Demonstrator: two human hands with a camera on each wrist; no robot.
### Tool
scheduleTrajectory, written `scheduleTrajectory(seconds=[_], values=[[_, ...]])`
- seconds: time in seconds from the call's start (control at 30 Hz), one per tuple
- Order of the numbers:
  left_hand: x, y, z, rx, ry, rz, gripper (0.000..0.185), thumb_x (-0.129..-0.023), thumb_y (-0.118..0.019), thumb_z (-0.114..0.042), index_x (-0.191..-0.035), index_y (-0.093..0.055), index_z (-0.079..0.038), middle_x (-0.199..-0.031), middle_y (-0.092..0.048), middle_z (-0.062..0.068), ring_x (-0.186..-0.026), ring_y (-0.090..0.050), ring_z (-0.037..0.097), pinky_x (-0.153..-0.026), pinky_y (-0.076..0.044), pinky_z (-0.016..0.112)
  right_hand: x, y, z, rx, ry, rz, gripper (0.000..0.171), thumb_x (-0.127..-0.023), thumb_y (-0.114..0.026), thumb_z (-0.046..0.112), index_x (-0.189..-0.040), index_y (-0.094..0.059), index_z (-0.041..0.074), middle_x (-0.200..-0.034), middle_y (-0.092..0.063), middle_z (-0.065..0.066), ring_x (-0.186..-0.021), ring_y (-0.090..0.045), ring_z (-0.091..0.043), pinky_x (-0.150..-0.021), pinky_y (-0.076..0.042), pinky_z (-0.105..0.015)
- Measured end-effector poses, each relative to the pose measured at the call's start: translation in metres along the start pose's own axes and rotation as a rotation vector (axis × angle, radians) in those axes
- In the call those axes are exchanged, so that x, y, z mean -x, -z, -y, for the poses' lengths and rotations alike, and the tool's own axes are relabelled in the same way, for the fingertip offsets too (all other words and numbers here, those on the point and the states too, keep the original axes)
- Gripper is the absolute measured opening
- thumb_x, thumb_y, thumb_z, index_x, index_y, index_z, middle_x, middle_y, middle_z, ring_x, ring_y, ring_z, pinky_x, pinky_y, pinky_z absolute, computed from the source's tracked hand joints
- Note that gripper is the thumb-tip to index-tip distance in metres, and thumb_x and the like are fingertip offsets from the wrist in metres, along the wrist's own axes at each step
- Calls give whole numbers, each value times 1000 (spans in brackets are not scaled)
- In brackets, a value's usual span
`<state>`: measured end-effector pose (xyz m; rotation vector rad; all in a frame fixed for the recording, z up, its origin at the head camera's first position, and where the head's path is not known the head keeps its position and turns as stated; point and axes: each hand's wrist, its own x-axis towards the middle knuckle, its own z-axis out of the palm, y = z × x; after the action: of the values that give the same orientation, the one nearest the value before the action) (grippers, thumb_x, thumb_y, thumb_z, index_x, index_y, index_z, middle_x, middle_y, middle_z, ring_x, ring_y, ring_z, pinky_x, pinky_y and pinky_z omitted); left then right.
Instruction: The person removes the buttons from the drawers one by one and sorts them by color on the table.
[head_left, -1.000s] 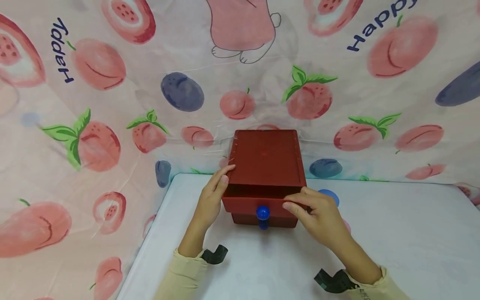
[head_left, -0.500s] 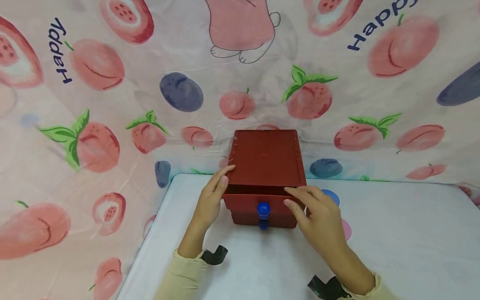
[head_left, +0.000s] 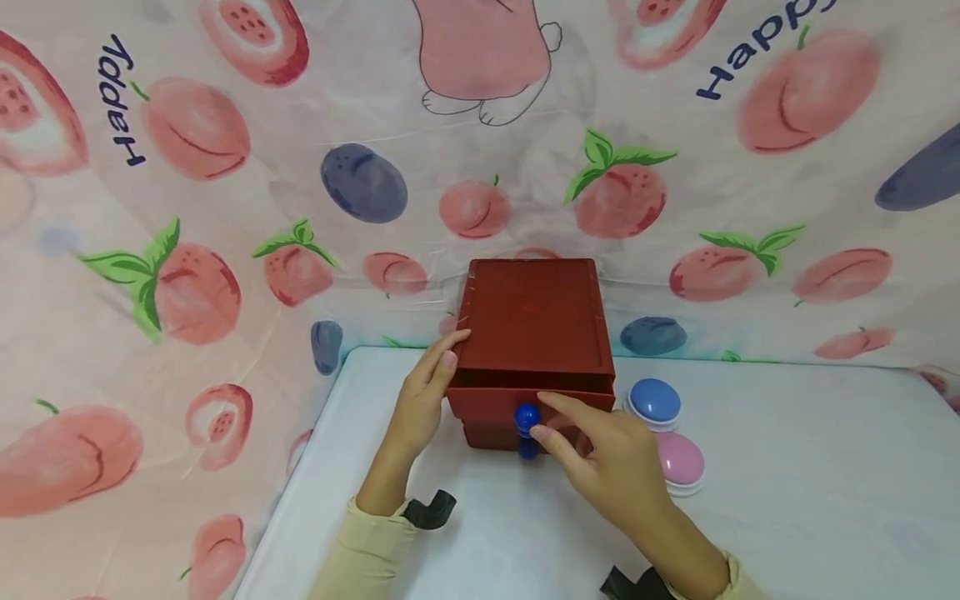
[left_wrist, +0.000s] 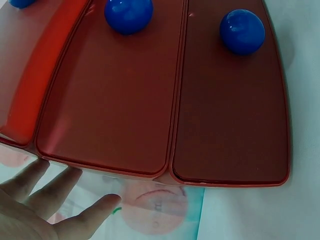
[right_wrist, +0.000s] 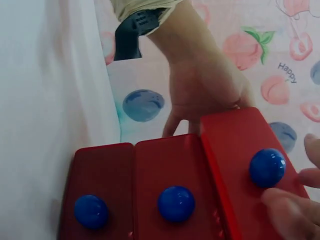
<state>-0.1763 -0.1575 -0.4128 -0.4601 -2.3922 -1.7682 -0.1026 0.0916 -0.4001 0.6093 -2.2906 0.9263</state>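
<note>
A dark red drawer box (head_left: 531, 312) stands on the white table. Three drawer fronts with round blue knobs show in both wrist views. The top drawer (right_wrist: 240, 150) juts out a little, leaving a dark gap under the box's top. My left hand (head_left: 422, 408) lies along the box's left side, its fingers straight against the wall. Beside the top drawer's blue knob (head_left: 527, 416) is my right hand (head_left: 618, 467), index fingertip near the drawer's upper edge and thumb tip at the knob. The right wrist view shows the thumb at the knob's edge, not wrapped round it.
Right of the box sit a blue domed disc (head_left: 656, 401) and a pink domed disc (head_left: 681, 458), each on a white base. A fruit-print cloth (head_left: 420, 200) hangs behind the box. The white table (head_left: 810, 483) extends to the right.
The top drawer has slid in slightly. My right hand has moved left from the drawer's right corner to its knob, uncovering the blue and pink discs. My left hand has stayed put.
</note>
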Motion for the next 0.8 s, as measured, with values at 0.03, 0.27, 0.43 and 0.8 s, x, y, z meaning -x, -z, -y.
scheduleTrajectory(seconds=[0.03, 0.27, 0.43, 0.8], values=[[0, 0, -1, -2, -1, -1, 41, -110, -39, -41, -149, -51, -32, -159, -42, -2, -148, -39, 28, -117, -37, 60, -1, -1, 0, -1, -9, 26, 40, -82, -87, 27, -121, -76, 20, -81, -75, 12, -59, -48, 5, -54, -46, -15], [1, 0, -2, 5, 24, 1, 40, -109, -40, -45, -147, -51, -39, -158, -42, -5, -146, -41, 27, -114, -43, 58, -3, -12, -2, -223, -126, 188, 34, -90, -80, 28, -123, -74, 23, -86, -77, 8, -68, -65, 6, -62, -56, -16], [1, 0, 0, 13, 30, 19, 41, -109, -40, -47, -148, -49, -40, -158, -41, -5, -145, -42, 28, -111, -46, 58, -2, -21, -5, -323, -200, 156, 34, -87, -83, 29, -119, -75, 23, -90, -78, 6, -69, -69, 4, -62, -59, -20], [0, -1, 0, 22, 10, 17, 41, -110, -39, -44, -149, -50, -36, -157, -42, -3, -144, -44, 29, -109, -48, 57, -9, -27, -8, -482, -329, 150, 32, -80, -87, 26, -111, -79, 19, -95, -80, -1, -64, -74, -7, -62, -61, -25]])
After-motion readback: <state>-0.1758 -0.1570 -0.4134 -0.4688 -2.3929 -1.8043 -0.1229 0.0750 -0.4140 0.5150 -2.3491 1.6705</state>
